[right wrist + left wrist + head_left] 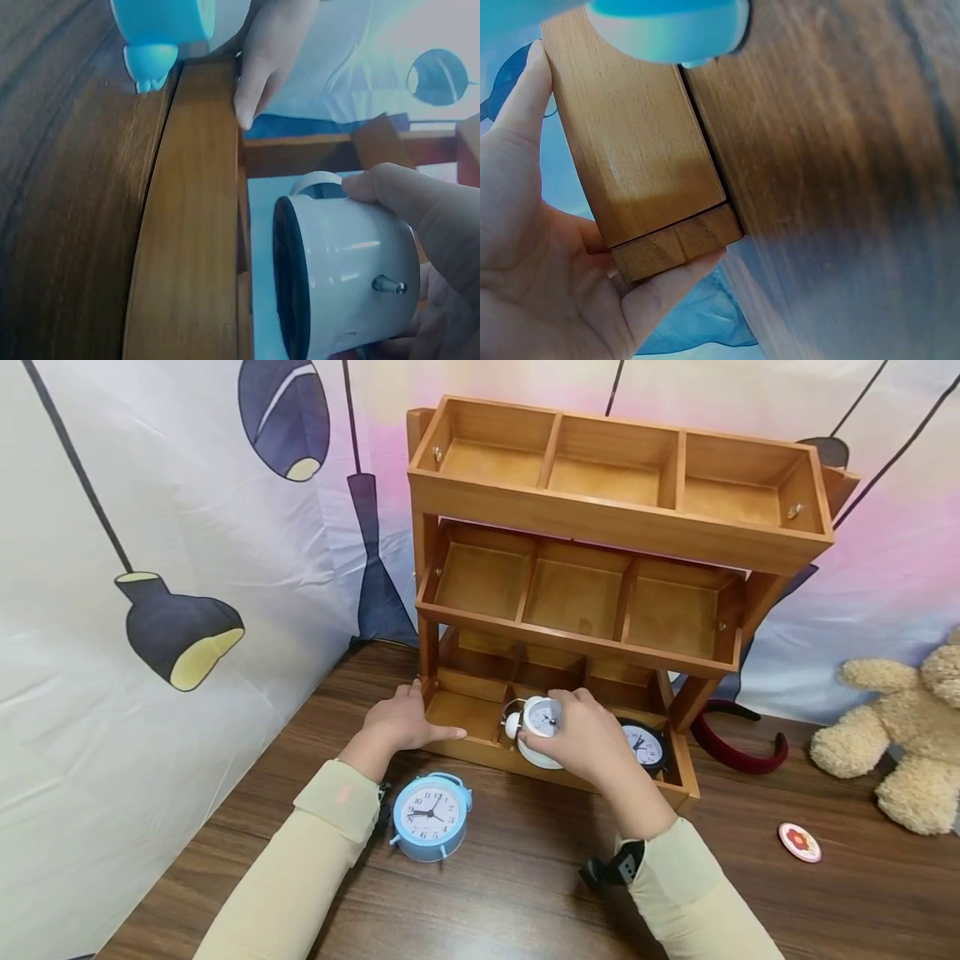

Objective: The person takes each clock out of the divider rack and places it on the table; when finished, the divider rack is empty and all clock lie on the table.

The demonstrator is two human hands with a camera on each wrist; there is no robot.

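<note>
My right hand (581,735) grips a white twin-bell alarm clock (538,758), tilted over the middle compartment of the bottom tier. In the right wrist view the thumb lies along the side of the white clock (352,262). My left hand (401,720) holds the left front corner of the wooden shelf (622,527), thumb over the front board. The left wrist view shows fingers around the end of that board (637,150). A black alarm clock (645,747) sits in the bottom right compartment, partly behind my right wrist. The light blue alarm clock (431,817) stands on the table by my left forearm.
The shelf has three tiers, each divided into three compartments. To its right on the dark wood table (525,893) lie a dark red headband (738,756) and a flower badge (799,842). A teddy bear (911,718) sits at the far right. Printed cloth (187,510) hangs behind.
</note>
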